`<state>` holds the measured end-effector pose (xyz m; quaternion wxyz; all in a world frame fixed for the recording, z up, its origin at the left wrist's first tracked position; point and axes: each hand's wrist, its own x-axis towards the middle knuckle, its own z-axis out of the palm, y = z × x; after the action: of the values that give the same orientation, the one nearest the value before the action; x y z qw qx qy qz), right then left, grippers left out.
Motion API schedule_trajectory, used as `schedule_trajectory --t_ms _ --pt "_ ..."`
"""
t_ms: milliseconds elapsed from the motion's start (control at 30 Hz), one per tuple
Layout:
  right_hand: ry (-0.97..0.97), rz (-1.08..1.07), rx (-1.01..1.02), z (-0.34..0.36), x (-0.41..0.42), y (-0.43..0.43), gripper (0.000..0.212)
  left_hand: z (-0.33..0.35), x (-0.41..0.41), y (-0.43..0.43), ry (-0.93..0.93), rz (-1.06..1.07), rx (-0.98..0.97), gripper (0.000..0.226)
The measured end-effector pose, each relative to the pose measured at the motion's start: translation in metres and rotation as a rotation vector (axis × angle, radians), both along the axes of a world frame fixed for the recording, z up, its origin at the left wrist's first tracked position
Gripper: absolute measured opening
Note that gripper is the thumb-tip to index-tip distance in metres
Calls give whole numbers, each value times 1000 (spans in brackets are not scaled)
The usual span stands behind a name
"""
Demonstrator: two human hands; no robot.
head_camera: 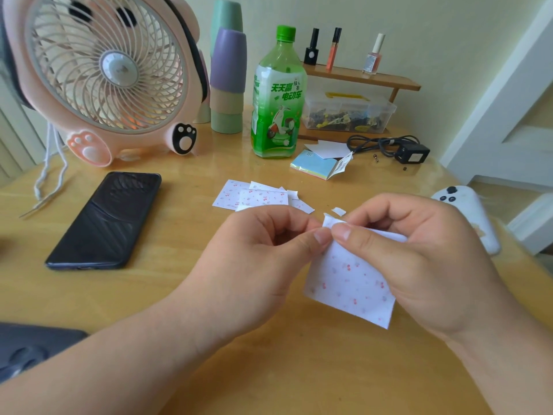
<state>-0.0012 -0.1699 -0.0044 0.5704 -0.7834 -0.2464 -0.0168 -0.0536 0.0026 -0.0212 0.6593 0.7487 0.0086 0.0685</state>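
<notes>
A pink fan [98, 73] stands at the far left of the wooden table [167, 295], with a dark phone [104, 220] lying flat in front of it. Next come stacked cups [227, 82], set mouth down one over another, so nothing shows inside them. Just beside them stands a capped green bottle [276, 94]; its label hides how full it is. In front of it lie torn paper scraps [257, 197] with a cherry print.

The left hand [263, 250] pinches the top corner of a cherry-print paper sheet [350, 280] between thumb and forefinger, its other fingers curled. The right hand [419, 259] pinches the same corner, thumb tip against thumb tip, and the sheet hangs just above the table in front of the person.

Further back on the right, a clear lidded box [347, 110] under a small shelf [359, 77] is about half full of small dark pieces with some yellow bits.
</notes>
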Motion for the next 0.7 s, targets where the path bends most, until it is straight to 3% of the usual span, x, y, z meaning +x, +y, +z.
schedule_trajectory --t_ms 233,567,700 --pt "133 -94 142 -3 11 -3 15 1 0 0 113 -55 28 19" --pt "23 -68 28 -2 9 -3 11 -1 0 1 165 -166 8 27" --pt "37 -3 14 0 5 -3 15 0 -1 -2 125 -87 25 38"
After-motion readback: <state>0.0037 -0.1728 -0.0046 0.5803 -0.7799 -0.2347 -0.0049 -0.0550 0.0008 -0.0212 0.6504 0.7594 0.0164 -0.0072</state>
